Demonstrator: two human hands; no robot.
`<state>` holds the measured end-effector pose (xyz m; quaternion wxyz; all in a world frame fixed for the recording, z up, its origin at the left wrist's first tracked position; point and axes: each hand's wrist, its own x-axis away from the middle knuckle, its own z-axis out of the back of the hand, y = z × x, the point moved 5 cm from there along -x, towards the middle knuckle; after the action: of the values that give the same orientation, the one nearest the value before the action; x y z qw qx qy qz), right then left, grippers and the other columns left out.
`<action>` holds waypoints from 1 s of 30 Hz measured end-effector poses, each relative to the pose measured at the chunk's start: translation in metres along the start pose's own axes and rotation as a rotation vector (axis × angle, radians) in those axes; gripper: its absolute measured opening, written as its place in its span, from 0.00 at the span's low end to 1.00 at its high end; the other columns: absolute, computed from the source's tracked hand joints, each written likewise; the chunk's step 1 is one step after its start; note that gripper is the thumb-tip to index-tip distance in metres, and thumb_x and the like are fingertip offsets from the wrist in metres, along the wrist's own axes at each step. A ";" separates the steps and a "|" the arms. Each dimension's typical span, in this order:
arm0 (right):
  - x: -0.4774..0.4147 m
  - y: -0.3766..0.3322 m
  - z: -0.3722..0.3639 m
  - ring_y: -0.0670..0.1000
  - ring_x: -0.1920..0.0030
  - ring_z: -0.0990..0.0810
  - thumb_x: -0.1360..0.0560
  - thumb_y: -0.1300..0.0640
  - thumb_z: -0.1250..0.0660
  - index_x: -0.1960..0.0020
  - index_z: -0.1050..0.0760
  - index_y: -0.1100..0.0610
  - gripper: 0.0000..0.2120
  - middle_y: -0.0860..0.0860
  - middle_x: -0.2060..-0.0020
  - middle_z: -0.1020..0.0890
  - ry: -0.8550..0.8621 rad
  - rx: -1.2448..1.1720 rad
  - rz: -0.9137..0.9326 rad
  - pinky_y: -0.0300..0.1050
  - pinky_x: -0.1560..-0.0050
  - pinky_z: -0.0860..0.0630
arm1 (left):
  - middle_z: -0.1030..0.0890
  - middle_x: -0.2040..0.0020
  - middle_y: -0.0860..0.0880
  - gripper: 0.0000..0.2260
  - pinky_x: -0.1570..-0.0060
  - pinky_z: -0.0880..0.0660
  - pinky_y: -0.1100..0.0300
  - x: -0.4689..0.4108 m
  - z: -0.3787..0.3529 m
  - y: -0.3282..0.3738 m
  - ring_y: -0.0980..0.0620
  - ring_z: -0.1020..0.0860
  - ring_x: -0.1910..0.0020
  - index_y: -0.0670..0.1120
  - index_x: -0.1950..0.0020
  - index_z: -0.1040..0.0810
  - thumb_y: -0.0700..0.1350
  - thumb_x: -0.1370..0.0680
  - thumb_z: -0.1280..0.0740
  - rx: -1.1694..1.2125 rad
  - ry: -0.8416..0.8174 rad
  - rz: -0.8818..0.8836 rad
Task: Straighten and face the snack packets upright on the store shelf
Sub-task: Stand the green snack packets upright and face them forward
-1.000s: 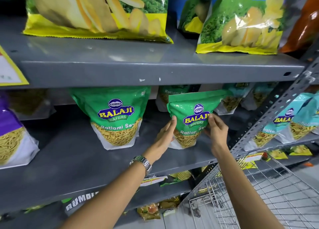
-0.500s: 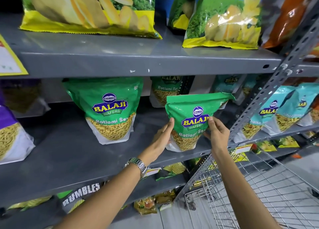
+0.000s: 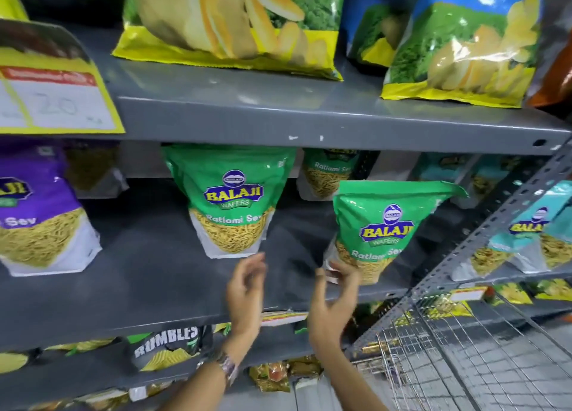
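Two green Balaji Ratlami Sev packets stand upright facing front on the grey middle shelf [image 3: 148, 286]. One is at the centre [image 3: 232, 200], the other to its right [image 3: 387, 224], leaning slightly. A third green packet [image 3: 328, 175] stands behind them. My left hand [image 3: 247, 286] hovers over the shelf front between the two packets, fingers apart, holding nothing. My right hand [image 3: 334, 293] is just below the right packet's lower left corner, fingers spread; whether the fingertips touch it is unclear.
A purple sev packet [image 3: 37, 218] stands at the left and teal packets [image 3: 526, 234] on the adjoining rack at the right. Large chip bags [image 3: 235, 20] sit on the shelf above beside a yellow price card [image 3: 52, 101]. A perforated upright [image 3: 464, 249] and a wire trolley [image 3: 448, 348] are at the lower right.
Both hands have let go of the right green packet's sides and dropped down and to the left. The packet now stands alone on the shelf.
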<state>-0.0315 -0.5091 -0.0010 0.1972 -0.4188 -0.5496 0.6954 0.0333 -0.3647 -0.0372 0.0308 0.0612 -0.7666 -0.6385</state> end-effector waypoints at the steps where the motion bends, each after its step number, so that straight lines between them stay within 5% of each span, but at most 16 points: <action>1: 0.002 0.001 -0.018 0.39 0.55 0.24 0.27 0.58 0.34 0.48 0.27 0.57 0.08 0.53 0.53 0.22 -0.053 -0.038 -0.055 0.30 0.50 0.29 | 0.18 0.55 0.68 0.08 0.49 0.29 0.72 -0.006 0.026 0.000 0.67 0.22 0.52 0.44 0.49 0.22 0.35 0.25 0.35 -0.023 0.166 -0.068; 4: -0.016 0.003 -0.072 0.39 0.54 0.25 0.25 0.65 0.34 0.43 0.31 0.58 0.13 0.55 0.48 0.26 -0.207 -0.257 -0.331 0.26 0.56 0.29 | 0.21 0.45 0.58 0.13 0.43 0.29 0.64 -0.037 0.080 0.004 0.58 0.24 0.46 0.43 0.41 0.26 0.35 0.24 0.34 -0.002 0.438 -0.107; 6: -0.035 0.012 -0.106 0.48 0.41 0.26 0.25 0.63 0.34 0.33 0.36 0.60 0.21 0.57 0.39 0.29 -0.386 -0.305 -0.471 0.28 0.49 0.30 | 0.28 0.33 0.47 0.20 0.39 0.33 0.60 -0.062 0.093 0.008 0.53 0.30 0.37 0.44 0.32 0.32 0.40 0.24 0.34 -0.023 0.356 -0.051; 8: -0.048 0.018 -0.130 0.51 0.30 0.33 0.28 0.52 0.30 0.25 0.46 0.56 0.37 0.53 0.29 0.34 -0.571 -0.271 -0.518 0.41 0.35 0.34 | 0.35 0.27 0.50 0.26 0.35 0.38 0.62 -0.082 0.094 0.016 0.57 0.36 0.32 0.47 0.27 0.38 0.43 0.23 0.34 -0.050 0.191 -0.008; 10: -0.053 0.021 -0.141 0.49 0.30 0.31 0.36 0.43 0.26 0.25 0.47 0.51 0.48 0.50 0.28 0.32 -0.732 -0.201 -0.529 0.49 0.31 0.35 | 0.38 0.28 0.55 0.30 0.34 0.40 0.62 -0.093 0.090 0.026 0.60 0.40 0.30 0.49 0.25 0.43 0.44 0.24 0.33 -0.053 0.050 -0.001; 14: -0.052 0.016 -0.145 0.38 0.49 0.19 0.27 0.55 0.31 0.36 0.30 0.52 0.20 0.47 0.43 0.20 -0.899 -0.154 -0.410 0.35 0.53 0.25 | 0.27 0.33 0.58 0.25 0.38 0.30 0.62 -0.102 0.076 0.030 0.61 0.28 0.35 0.51 0.29 0.35 0.50 0.25 0.34 -0.054 -0.229 0.077; 16: -0.049 0.013 -0.142 0.37 0.54 0.18 0.24 0.59 0.34 0.41 0.28 0.51 0.13 0.45 0.47 0.18 -0.890 -0.210 -0.395 0.31 0.60 0.23 | 0.22 0.38 0.57 0.21 0.41 0.27 0.62 -0.099 0.074 0.029 0.63 0.24 0.40 0.50 0.32 0.31 0.51 0.24 0.34 -0.052 -0.225 0.089; 21: -0.034 0.010 -0.126 0.38 0.51 0.18 0.24 0.59 0.34 0.39 0.27 0.53 0.14 0.45 0.46 0.18 -0.840 -0.246 -0.406 0.31 0.58 0.22 | 0.22 0.37 0.53 0.31 0.36 0.27 0.52 -0.084 0.085 0.024 0.56 0.24 0.37 0.53 0.33 0.30 0.63 0.33 0.31 -0.090 -0.165 0.099; 26: -0.018 0.009 -0.104 0.43 0.47 0.18 0.26 0.56 0.31 0.41 0.25 0.52 0.14 0.47 0.46 0.17 -0.817 -0.239 -0.418 0.35 0.54 0.21 | 0.20 0.38 0.53 0.26 0.35 0.28 0.48 -0.062 0.091 0.024 0.55 0.24 0.37 0.60 0.40 0.26 0.66 0.36 0.30 -0.110 -0.168 0.116; 30: -0.009 0.009 -0.088 0.50 0.42 0.19 0.34 0.46 0.28 0.42 0.25 0.53 0.23 0.50 0.45 0.17 -0.798 -0.204 -0.390 0.47 0.43 0.23 | 0.20 0.39 0.52 0.26 0.36 0.28 0.47 -0.047 0.095 0.023 0.54 0.24 0.37 0.62 0.43 0.26 0.67 0.38 0.28 -0.100 -0.167 0.126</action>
<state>0.0458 -0.4657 -0.0102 0.0552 -0.0241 -0.7171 0.6944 0.0663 -0.2614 -0.0309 0.0098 -0.0420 -0.7360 -0.6756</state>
